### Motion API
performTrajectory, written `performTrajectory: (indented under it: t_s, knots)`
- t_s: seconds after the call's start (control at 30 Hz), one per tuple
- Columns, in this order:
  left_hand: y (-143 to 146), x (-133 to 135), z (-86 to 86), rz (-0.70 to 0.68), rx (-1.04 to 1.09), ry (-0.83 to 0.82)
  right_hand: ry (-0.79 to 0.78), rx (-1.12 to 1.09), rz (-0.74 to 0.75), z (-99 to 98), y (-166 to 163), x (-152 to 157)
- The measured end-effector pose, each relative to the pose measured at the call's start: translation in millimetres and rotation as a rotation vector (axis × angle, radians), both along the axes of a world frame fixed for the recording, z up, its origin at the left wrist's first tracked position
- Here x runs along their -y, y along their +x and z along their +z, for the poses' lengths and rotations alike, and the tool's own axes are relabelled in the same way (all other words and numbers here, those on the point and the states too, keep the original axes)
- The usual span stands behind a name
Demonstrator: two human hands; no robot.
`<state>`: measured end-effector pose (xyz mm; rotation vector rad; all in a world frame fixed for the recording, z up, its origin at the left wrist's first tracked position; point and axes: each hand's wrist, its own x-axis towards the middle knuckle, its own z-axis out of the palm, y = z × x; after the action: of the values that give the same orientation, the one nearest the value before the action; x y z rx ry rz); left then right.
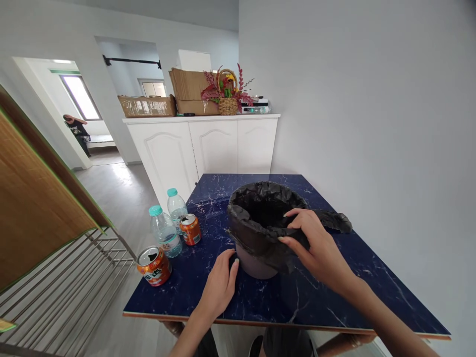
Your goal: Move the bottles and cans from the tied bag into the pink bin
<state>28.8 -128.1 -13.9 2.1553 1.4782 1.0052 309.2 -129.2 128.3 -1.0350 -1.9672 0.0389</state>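
A round trash can [256, 265] stands upright on the blue marbled table [327, 292]. Its mouth is lined with a black garbage bag [249, 233], whose edge is folded down over the outside. My right hand [316, 243] pinches the bag at the near right of the rim, thumb outside and fingers over the edge. Low at the can's left side is my left hand [221, 280], open, its thumb and fingertips by the wall; whether they touch it I cannot tell. Another crumpled length of black plastic [332, 220] lies on the table right of the can.
Left on the table are two orange cans [154, 267] and two clear bottles [165, 235] with teal caps. A metal rack [100, 277] stands beside the table. Behind is a white cabinet [215, 148] bearing cardboard boxes and a flower basket [227, 105]. A person [78, 131] is in a far room.
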Motion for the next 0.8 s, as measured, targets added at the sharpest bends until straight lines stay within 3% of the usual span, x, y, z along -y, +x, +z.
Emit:
performTrajectory:
  t_s: [0.23,0.4,0.63,0.73,0.8]
  knots:
    - [-1,-1,0.8,0.16,0.2,-0.114,0.049,-0.012,0.095,-7.8,-5,-10]
    - [-2,-3,-0.7,0.153,0.224,-0.11,0.077,-0.071,0.004,-28.4,1,-4]
    - [-3,0,5.0,0.155,0.266,-0.081,-0.104,-0.449,-0.207,-92.7,22,19]
    - [-9,11,26.6,0.189,0.191,0.046,-0.304,-0.506,-0.271,-127.7,42,26]
    - [-16,20,55.5,0.231,0.103,0.184,-0.419,-0.507,-0.29,-150.5,55,29]
